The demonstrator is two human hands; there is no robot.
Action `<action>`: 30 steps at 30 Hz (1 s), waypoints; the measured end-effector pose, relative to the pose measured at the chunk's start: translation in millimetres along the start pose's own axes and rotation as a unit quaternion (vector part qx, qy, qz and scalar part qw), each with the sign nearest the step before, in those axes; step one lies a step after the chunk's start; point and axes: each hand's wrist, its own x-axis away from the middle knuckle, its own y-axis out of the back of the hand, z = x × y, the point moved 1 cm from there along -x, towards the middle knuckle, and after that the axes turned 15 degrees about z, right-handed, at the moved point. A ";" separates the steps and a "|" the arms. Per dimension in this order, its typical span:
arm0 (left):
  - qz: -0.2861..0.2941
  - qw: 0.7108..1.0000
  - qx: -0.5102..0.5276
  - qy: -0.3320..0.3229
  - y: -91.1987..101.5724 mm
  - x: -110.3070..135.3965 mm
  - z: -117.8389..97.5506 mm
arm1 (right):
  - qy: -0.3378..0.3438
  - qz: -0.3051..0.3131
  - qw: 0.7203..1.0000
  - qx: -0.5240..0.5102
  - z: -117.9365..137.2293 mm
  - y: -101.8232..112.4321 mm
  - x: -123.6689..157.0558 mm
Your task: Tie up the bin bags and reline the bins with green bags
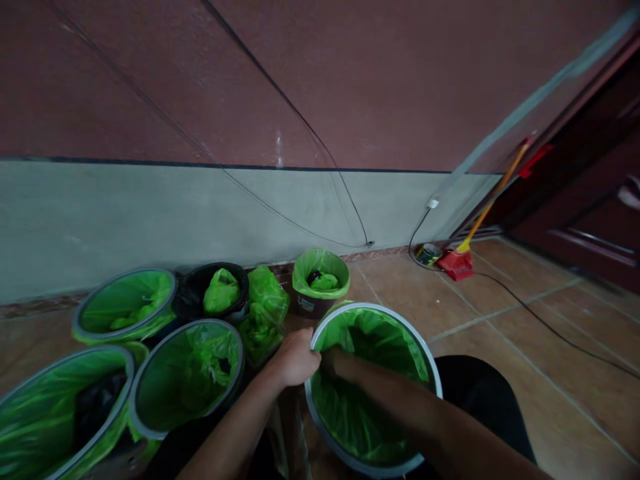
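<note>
A trash bin [433,363] with a grey rim and a green plastic liner [380,333] stands tilted between my legs. My left hand [296,357] is closed over the left side of its rim. Inside the bin, my right hand [341,365] is against the liner near that same side, opposite the left hand. Its fingers are hidden in shadow, so their pose does not show. Just beyond the rim is a small dark bin [306,305] lined in green, with a bundled green bag and something black in it.
Several lined bins crowd the left, among them a grey-rimmed bin [240,353] and a black bin [187,283]. Green bags [267,297] lie beside them. At right, a red dustpan [457,263], a yellow-handled broom [487,210] and a black cable [545,327] are on the tiles.
</note>
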 end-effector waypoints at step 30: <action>0.015 0.999 0.022 -0.023 -3.1 -6.0 -5.9 | -0.021 -0.018 0.999 0.015 16.5 25.2 6.8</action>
